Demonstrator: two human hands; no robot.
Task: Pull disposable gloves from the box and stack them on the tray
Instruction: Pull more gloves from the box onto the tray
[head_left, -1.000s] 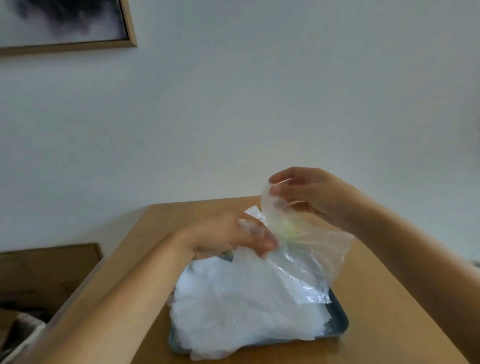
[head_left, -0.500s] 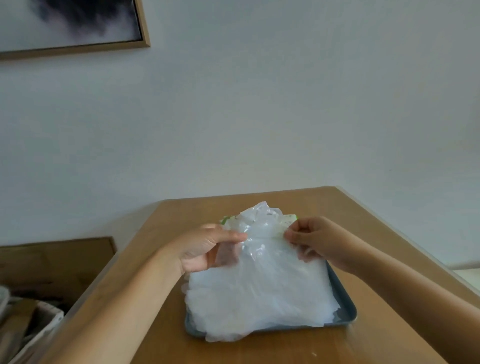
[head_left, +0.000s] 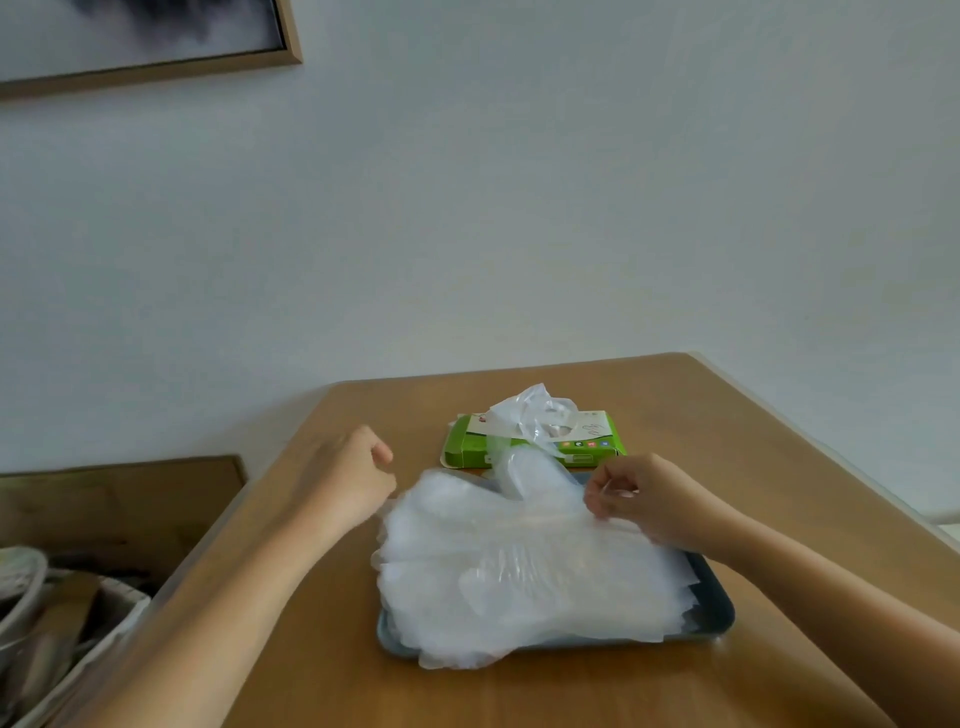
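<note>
The glove that both hands were holding up over the tray (head_left: 719, 613) a second ago is down now: the top glove (head_left: 519, 525) lies spread across the stack of gloves (head_left: 498, 597), which fills the tray and spills over its near and left edges. The left hand (head_left: 358, 483) has let go and drawn off to the left, just beside the stack, curled into a loose fist with nothing showing in it. The right hand (head_left: 639, 499) still pinches the far right edge of the top glove between curled fingers and thumb, so I'd say the placing isn't quite finished, only a release away. With the film lowered, the green box (head_left: 530, 444) is in plain sight again on the table (head_left: 753, 457), just behind the tray, and a next glove (head_left: 537, 410) already stands up out of its opening, ready for another pull. How many gloves are in the stack I can't count; the clear layers blur into one white heap. Whether the top glove's thumb rests on the tray rim or against the box I can't tell either. The left hand's fingertips are turned away from me, and most of the tray floor is covered. At the lower left a basket (head_left: 62, 639) is cut off by the edge, its contents unclear.
</note>
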